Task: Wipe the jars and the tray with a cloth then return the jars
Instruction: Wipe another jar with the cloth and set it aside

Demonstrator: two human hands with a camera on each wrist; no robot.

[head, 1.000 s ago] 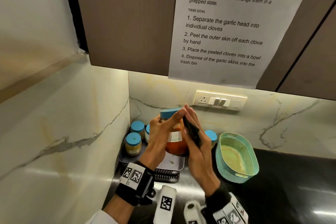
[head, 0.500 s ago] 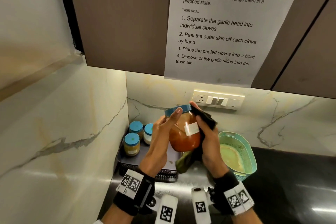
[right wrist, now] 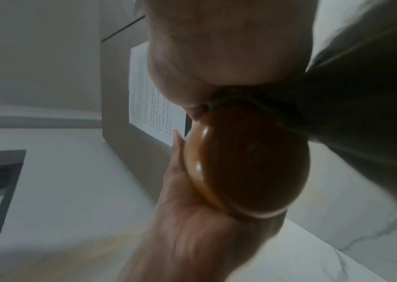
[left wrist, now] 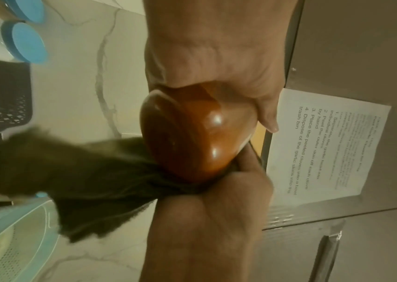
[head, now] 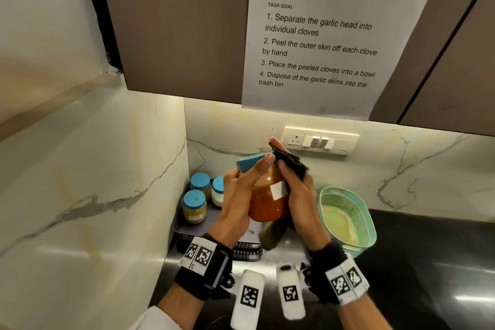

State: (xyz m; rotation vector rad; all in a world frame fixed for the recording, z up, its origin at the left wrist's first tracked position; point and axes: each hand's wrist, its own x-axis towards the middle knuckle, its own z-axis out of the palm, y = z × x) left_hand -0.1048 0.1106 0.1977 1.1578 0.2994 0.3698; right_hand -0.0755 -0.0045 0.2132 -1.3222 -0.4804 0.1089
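The left hand (head: 238,201) is wrapped around the big orange-filled jar (head: 267,203), fingers reaching up to its blue lid (head: 253,162), holding it tilted in the air above the tray (head: 214,225). On the jar's other side, the right hand (head: 300,195) presses a dark cloth (head: 290,162) flat against the glass, fingers closed over the fabric; a loose tail of cloth hangs below the jar's base. Behind the jar, three small blue-lidded jars (head: 194,206) stand on the tray, in the corner of the marble wall (head: 80,182). Just right of the jar, a teal perforated basket (head: 348,217) sits on the dark counter (head: 428,262). Above the jar hangs a printed sheet (head: 321,35) on the cabinet (head: 174,21), with a switch plate (head: 320,140) under it.
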